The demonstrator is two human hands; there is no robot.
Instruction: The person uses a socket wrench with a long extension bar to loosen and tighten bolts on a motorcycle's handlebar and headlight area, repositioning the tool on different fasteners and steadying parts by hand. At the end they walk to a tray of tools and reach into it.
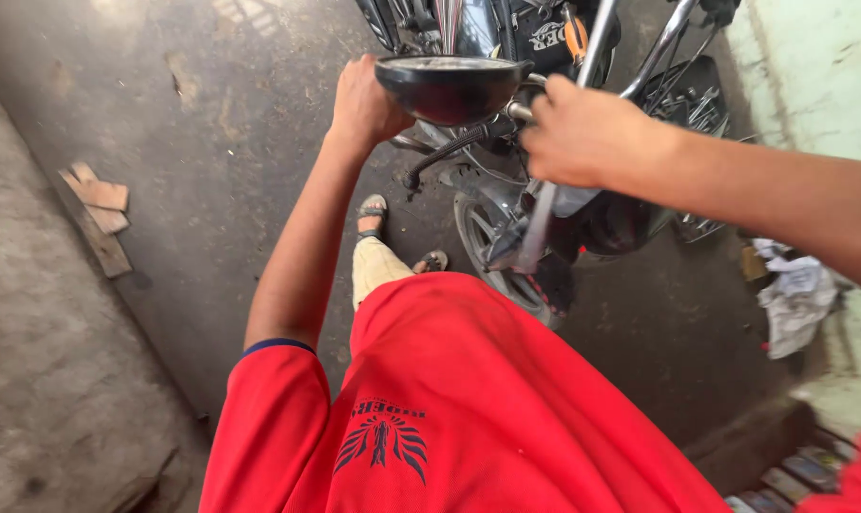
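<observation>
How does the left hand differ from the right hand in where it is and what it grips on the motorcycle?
The left hand sits at the left edge of the round black headlamp and grips behind it; the right hand sits to the lamp's right, closed around the handlebar area near the chrome fork tube. The left arm rises from below; the right arm enters from the right. Both hands are bare and closed on the motorcycle's front.

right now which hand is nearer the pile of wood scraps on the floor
Left. The left hand holds the black headlight on the side toward the wood scraps; the right hand is beyond the headlight, farther away.
</observation>
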